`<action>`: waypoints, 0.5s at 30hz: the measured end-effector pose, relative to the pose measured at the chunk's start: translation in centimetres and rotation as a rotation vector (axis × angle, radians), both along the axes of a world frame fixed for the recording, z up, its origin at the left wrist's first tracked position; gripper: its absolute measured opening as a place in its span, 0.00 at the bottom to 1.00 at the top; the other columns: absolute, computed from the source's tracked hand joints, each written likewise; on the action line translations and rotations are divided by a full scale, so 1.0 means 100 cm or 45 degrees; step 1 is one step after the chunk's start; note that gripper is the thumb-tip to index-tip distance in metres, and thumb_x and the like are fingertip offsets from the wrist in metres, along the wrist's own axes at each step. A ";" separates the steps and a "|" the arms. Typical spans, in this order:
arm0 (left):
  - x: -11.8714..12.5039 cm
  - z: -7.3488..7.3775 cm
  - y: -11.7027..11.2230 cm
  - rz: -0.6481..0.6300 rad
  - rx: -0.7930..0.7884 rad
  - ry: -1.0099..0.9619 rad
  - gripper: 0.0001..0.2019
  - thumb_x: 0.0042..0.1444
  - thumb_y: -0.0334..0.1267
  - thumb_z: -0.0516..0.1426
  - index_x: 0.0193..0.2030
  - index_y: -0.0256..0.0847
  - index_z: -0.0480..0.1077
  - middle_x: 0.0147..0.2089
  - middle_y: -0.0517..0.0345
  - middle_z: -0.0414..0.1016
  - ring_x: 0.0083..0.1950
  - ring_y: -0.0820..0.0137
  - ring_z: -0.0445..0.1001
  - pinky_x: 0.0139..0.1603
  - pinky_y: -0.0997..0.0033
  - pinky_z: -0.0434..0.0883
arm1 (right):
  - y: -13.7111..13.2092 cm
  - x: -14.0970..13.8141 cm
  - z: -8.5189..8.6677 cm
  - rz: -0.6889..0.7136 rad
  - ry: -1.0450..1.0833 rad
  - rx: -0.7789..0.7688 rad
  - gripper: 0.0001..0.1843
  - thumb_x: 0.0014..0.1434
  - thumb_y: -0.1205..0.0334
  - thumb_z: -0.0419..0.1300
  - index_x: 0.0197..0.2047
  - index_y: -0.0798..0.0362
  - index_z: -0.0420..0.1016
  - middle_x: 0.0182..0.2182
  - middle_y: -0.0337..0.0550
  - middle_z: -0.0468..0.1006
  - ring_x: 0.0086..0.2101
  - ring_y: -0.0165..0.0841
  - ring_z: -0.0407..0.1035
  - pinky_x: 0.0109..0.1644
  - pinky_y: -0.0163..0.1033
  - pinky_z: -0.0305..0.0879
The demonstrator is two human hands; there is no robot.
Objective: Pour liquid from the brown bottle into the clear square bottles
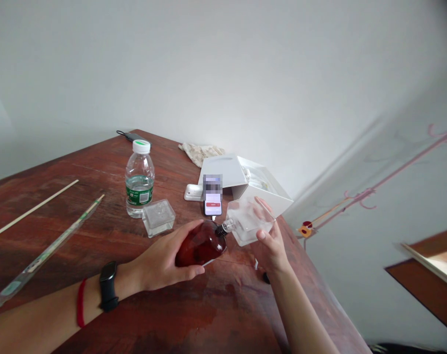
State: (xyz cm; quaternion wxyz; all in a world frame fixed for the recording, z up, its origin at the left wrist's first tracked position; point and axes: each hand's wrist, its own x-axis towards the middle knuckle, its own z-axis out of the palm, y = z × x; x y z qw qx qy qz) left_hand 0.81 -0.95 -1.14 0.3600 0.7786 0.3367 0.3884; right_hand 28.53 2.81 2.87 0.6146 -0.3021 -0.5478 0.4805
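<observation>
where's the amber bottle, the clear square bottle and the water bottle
Amber glass bottle [200, 244], head view, on its dark body
Clear square glass bottle [246, 223], head view, on its body beside the fingers
Plastic water bottle [139, 192], head view, on its green label

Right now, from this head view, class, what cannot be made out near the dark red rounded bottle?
Head view:
- dark red rounded bottle: side hidden by left hand
- clear square container: lower corner behind right hand
- phone: top pixelated, screen text too small
- white box: contents too small
</observation>
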 end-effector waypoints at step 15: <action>0.000 0.000 0.003 -0.071 -0.001 -0.040 0.43 0.61 0.53 0.66 0.78 0.47 0.54 0.77 0.44 0.64 0.73 0.43 0.68 0.72 0.42 0.68 | 0.002 0.002 -0.001 0.001 -0.013 0.028 0.41 0.48 0.46 0.78 0.63 0.44 0.76 0.56 0.51 0.83 0.52 0.52 0.79 0.56 0.57 0.75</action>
